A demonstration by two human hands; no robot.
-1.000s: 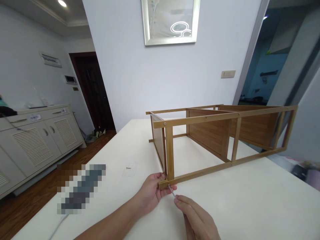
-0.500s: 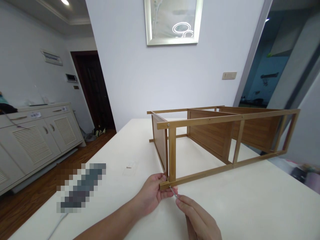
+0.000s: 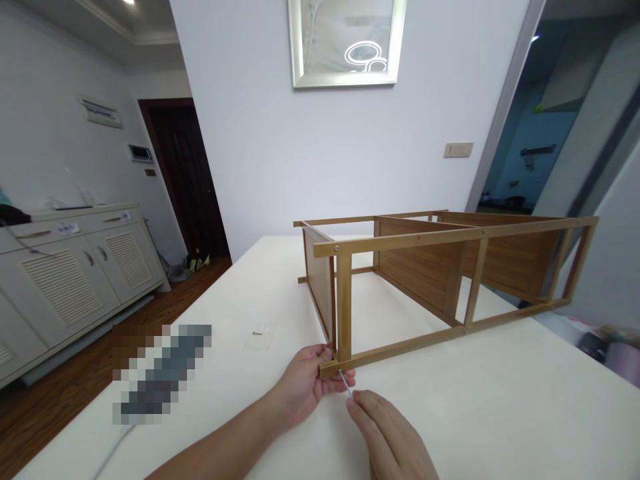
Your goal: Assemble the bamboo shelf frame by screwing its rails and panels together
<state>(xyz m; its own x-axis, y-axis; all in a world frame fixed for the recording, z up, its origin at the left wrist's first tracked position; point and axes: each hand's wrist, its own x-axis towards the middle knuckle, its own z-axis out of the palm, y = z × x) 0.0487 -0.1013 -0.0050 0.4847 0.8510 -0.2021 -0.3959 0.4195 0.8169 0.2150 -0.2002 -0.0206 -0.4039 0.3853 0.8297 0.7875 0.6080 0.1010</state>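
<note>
A wooden shelf rack [image 3: 410, 242] lies on its side across the white table. My left hand [image 3: 303, 387] is closed around its near lower corner, thumb on top and fingers underneath. In my right hand [image 3: 387, 427] is a screwdriver [image 3: 345, 382], of which only the thin metal shaft shows; the handle is hidden in my grip. The shaft's tip meets a screw head [image 3: 339, 371] in the rail, just beside the left fingers. Another screw head [image 3: 337, 249] sits in the upper rail's end.
A small loose screw [image 3: 257, 333] lies with a clear plastic bag [image 3: 257, 340] on the white table [image 3: 227, 307], left of the rack. A blurred-out dark device [image 3: 167, 370] with a white cable [image 3: 113, 447] lies near the left edge. The wall [image 3: 350, 160] stands behind.
My right hand has shifted slightly left and turned a little around the screwdriver, whose tip stays at the screw. The left hand keeps its hold, and the rack has not visibly moved.
</note>
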